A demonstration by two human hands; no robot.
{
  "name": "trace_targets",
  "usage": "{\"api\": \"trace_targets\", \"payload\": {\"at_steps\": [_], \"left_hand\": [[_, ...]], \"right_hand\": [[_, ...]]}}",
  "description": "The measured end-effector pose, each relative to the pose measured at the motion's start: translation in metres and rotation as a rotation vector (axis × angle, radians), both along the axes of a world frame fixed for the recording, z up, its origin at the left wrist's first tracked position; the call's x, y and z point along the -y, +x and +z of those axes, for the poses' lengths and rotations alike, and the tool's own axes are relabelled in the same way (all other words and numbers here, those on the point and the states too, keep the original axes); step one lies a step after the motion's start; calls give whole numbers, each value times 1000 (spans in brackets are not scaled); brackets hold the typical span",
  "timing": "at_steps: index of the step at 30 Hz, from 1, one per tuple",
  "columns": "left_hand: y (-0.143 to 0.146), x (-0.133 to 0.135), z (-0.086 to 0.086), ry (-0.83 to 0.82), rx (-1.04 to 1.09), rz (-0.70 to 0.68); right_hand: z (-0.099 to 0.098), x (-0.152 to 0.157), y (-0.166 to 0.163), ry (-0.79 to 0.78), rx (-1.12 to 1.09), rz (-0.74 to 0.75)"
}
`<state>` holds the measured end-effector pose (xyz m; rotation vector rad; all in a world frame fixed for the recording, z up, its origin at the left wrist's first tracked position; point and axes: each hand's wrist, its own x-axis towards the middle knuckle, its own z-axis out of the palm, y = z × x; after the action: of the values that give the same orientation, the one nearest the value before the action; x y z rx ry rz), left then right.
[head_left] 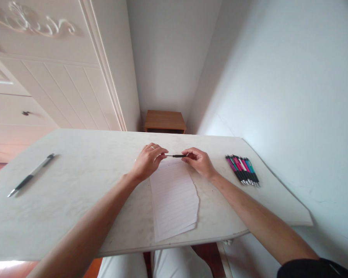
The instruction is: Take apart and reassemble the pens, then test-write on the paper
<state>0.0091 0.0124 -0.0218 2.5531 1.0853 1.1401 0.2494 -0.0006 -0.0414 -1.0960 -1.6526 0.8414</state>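
Note:
Over the top of the lined paper (174, 200), both my hands meet at a pen part with a black grip (178, 156). A thin dark rod, which looks like an ink refill, sticks out of its left end. My left hand (147, 160) pinches the rod's far end between thumb and fingertips. The black grip's other end is pinched by my right hand (198, 161), whose fingers hide the rest of it. Under my hands the paper sheets lie on the table, with a torn, uneven right edge.
A white and black pen (31, 175) lies at the left of the pale table (110, 216). Several colourful pens (243, 170) with black grips lie side by side at the right. A wall (292, 96) borders the right side; a small wooden cabinet (165, 119) stands beyond the far edge.

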Motion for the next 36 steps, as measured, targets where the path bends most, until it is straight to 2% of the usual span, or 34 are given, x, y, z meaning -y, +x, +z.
{"api": "trace_targets", "payload": {"at_steps": [8, 18, 28, 36], "left_hand": [[6, 5, -2, -117, 128, -68], [10, 9, -2, -149, 242, -1], [14, 15, 4, -164, 293, 9], [13, 12, 1, -123, 246, 3]], "right_hand": [[4, 5, -6, 43, 38, 35], [10, 11, -14, 93, 24, 39], [5, 7, -13, -77, -128, 12], [6, 5, -13, -149, -178, 21]]}}
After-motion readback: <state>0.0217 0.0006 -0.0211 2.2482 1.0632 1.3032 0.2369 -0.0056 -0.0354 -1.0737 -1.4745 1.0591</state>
